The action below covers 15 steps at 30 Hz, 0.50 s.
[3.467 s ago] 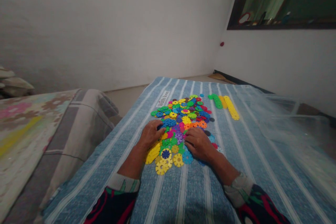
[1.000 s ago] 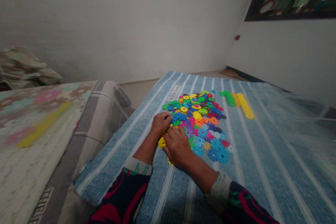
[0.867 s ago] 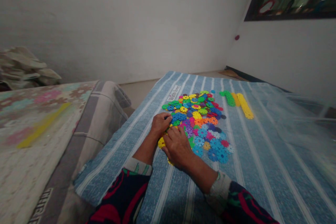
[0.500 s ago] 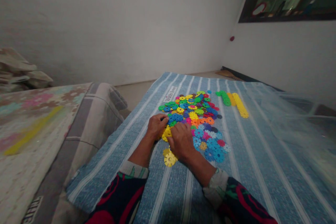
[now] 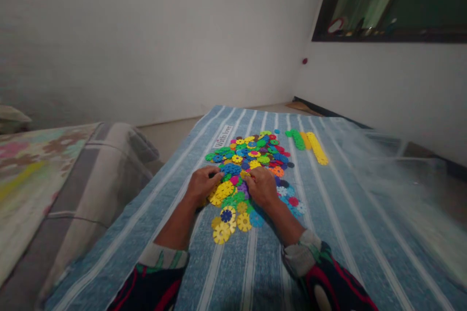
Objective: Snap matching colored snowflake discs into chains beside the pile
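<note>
We've got a yellow disc (image 5: 244,174) at the fingertips of the right hand (image 5: 260,187), seemingly pinched between thumb and fingers, mid-way along the mixed pile (image 5: 254,154); purple discs (image 5: 243,189) lie just below it, and an orange disc (image 5: 278,171) shows past the knuckles; a moment ago this hand sat close beside the left hand (image 5: 202,183), over the near part of the pile; now it has shifted to the right and the two stand apart; that uncovers the green discs (image 5: 233,199) and more of the yellow cluster (image 5: 223,189), so we judge the near end easier to see and reach, while some of the light blue discs (image 5: 297,208) are now under hand and wrist; the left has hardly moved, fingers curled at the pile's left edge by the yellow cluster and the dark blue discs (image 5: 231,169); can't tell whether it grips anything; farther out, the green stack (image 5: 298,141), orange stack (image 5: 305,141) and yellow stack (image 5: 317,148) lie side by side on the cloth-covered counter (image 5: 350,233), no change there, so we'd say the action is all at the pile; the clear plastic box (image 5: 416,175) off right is too blurred to read.
</note>
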Tool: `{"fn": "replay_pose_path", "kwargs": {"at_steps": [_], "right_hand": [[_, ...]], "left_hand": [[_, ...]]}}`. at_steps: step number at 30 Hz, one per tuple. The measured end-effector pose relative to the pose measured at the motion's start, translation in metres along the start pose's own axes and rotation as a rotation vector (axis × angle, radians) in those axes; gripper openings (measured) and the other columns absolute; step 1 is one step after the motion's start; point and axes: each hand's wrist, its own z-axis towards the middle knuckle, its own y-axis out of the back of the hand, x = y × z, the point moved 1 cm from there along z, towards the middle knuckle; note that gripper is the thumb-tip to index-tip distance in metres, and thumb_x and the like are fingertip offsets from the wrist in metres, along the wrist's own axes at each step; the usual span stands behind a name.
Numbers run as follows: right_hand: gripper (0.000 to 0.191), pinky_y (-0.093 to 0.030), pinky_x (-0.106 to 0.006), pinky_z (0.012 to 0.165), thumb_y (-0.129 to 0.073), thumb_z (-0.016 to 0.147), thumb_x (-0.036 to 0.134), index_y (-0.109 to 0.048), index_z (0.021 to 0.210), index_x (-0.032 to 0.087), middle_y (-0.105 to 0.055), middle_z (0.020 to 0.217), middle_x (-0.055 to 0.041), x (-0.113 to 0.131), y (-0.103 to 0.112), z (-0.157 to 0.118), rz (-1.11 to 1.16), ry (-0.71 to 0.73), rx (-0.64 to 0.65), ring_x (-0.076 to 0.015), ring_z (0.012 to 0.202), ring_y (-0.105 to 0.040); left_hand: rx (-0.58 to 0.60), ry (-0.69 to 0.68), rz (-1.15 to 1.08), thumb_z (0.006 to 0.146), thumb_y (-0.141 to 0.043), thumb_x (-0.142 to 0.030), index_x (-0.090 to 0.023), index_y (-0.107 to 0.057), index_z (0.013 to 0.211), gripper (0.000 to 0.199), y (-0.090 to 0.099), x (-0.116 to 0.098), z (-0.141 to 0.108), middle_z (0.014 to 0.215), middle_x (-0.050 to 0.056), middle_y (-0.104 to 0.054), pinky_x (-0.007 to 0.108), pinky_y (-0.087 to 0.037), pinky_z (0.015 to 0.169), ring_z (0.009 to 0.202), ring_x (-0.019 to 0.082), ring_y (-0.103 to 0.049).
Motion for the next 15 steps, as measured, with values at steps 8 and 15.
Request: {"fn": "replay_pose_path", "kwargs": {"at_steps": [8, 15], "right_hand": [[0.02, -0.041, -0.026, 0.073, -0.056, 0.091, 0.021, -0.075, 0.085, 0.019, -0.073, 0.089, -0.0061, -0.097, 0.054, 0.012, -0.077, -0.163, -0.005, -0.0175, 0.084, -0.064], [0.029, -0.034, -0.025, 0.063, -0.052, 0.092, 0.027, -0.078, 0.095, 0.017, -0.075, 0.091, -0.0083, -0.204, 0.11, 0.0, -0.297, -0.468, 0.033, -0.018, 0.081, -0.064]], "left_hand": [[0.165, -0.1, 0.124, 0.061, -0.068, -0.063, -0.026, -0.067, 0.058, 0.038, 0.009, 0.0, 0.009, 0.119, 0.005, -0.071, 0.038, -0.049, 0.097, 0.11, 0.031, -0.063], [0.24, -0.12, 0.147, 0.063, -0.067, -0.061, -0.026, -0.063, 0.052, 0.037, 0.009, -0.007, 0.008, 0.125, 0.008, -0.068, 0.04, -0.048, 0.099, 0.115, 0.033, -0.06]]}}
